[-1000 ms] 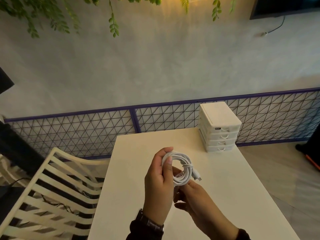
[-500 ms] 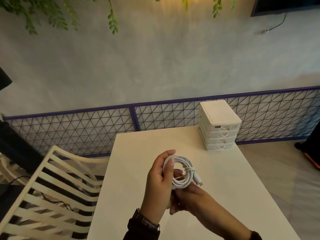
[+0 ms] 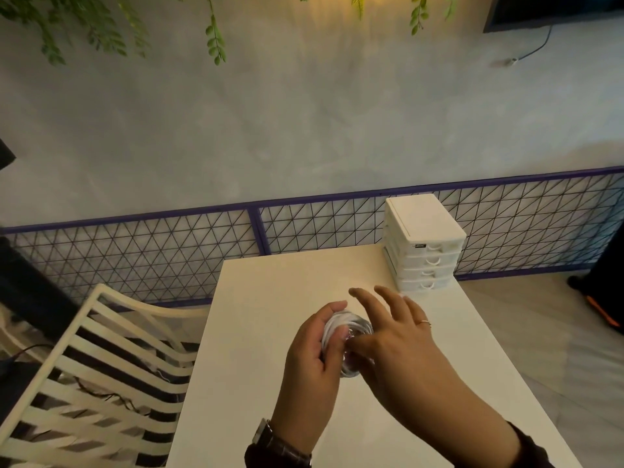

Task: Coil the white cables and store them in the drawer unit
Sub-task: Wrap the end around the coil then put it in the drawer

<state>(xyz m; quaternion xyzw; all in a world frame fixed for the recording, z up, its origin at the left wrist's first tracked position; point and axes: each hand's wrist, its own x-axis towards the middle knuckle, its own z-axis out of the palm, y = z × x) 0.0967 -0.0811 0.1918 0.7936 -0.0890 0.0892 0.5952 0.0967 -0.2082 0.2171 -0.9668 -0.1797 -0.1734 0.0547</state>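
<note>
The white table (image 3: 270,298) is in front of me, and its near end is cut off at the bottom of the view. A white chair (image 3: 101,349) with slats stands beside it on my left, and part of it is cut off too. The white drawer box (image 3: 423,241) sits at the far right corner of the table. It has four drawers, all pushed in, so I cannot see what is inside.

My left hand (image 3: 314,363) is curled around the white cable (image 3: 344,324), which is rolled into a ring and held up over the table, well apart from the drawer box. Much of the cable is hidden behind my hands, and it looks blurry. My right hand (image 3: 401,339) has its fingers spread out straight just past the cable, and its thumb lies against the cable.

A watch (image 3: 266,437) is on my left wrist. A thin ring (image 3: 423,321) is on one right finger.
</note>
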